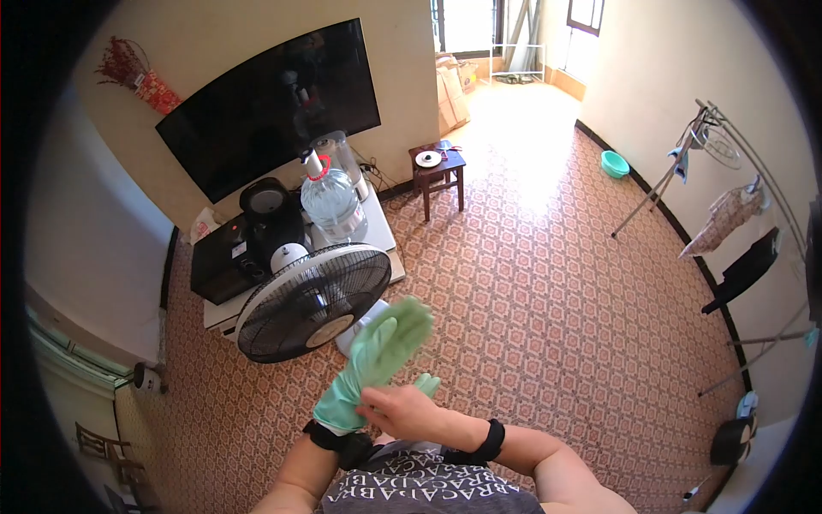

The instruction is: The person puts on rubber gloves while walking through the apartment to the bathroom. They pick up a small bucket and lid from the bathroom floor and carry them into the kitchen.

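My left hand [377, 351] wears a mint-green rubber glove [342, 398], its fingers stretched out and held close together. Bare and with curled fingers, my right hand [402, 411] pinches at the glove near the left wrist. Past the right knuckles poke the green fingertips of a second rubber glove [425, 384]; the rest of it is hidden behind my right hand. Black bands circle both of my wrists. Just beyond the gloved hand stands a black-and-white electric fan [315, 300].
Behind the fan, a low cabinet [381, 231] bears a large water bottle [334, 206] and a black speaker [224, 257]. A wooden stool [438, 167] holds a white lid. At the right, clothes hang on a drying rack [659, 197] near a green basin [614, 164]. Patterned tile floor [514, 300] lies ahead.
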`<action>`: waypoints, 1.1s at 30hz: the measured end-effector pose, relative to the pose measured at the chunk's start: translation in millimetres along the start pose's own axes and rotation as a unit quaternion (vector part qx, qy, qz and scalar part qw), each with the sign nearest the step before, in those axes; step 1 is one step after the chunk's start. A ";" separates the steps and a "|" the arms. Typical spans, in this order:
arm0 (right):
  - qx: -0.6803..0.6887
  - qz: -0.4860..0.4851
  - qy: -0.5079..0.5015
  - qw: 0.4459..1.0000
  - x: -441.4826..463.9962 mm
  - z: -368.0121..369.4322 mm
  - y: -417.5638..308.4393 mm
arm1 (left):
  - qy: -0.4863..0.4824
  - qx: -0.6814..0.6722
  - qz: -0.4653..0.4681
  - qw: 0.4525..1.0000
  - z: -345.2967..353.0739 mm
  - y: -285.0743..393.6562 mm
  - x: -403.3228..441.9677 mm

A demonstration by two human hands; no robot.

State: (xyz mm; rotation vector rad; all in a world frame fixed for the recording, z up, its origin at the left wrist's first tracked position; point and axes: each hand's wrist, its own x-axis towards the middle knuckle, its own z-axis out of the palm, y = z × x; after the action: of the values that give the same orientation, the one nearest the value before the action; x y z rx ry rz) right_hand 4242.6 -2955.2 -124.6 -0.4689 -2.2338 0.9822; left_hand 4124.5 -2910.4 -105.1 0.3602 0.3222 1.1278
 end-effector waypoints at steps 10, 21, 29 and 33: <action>0.096 0.158 0.117 0.976 6.1 -12.2 35.5 | 0.102 -0.305 0.104 0.941 27.3 29.9 11.2; 0.121 0.134 0.132 0.975 0.8 -4.6 20.9 | 0.115 -0.289 0.086 0.946 7.0 23.7 3.0; 0.087 0.120 0.121 0.981 -0.2 -2.1 25.7 | 0.096 -0.205 0.086 0.970 -19.7 21.8 -5.0; 0.114 0.140 0.140 0.974 -2.0 5.7 22.8 | 0.092 -0.173 0.085 0.977 -33.2 20.3 -12.2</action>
State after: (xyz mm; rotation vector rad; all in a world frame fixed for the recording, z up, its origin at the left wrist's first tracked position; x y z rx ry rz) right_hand 4241.6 -2944.3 -145.5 -0.7809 -1.8094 1.2165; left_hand 4089.0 -2910.0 -125.3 -0.0264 0.2529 1.3639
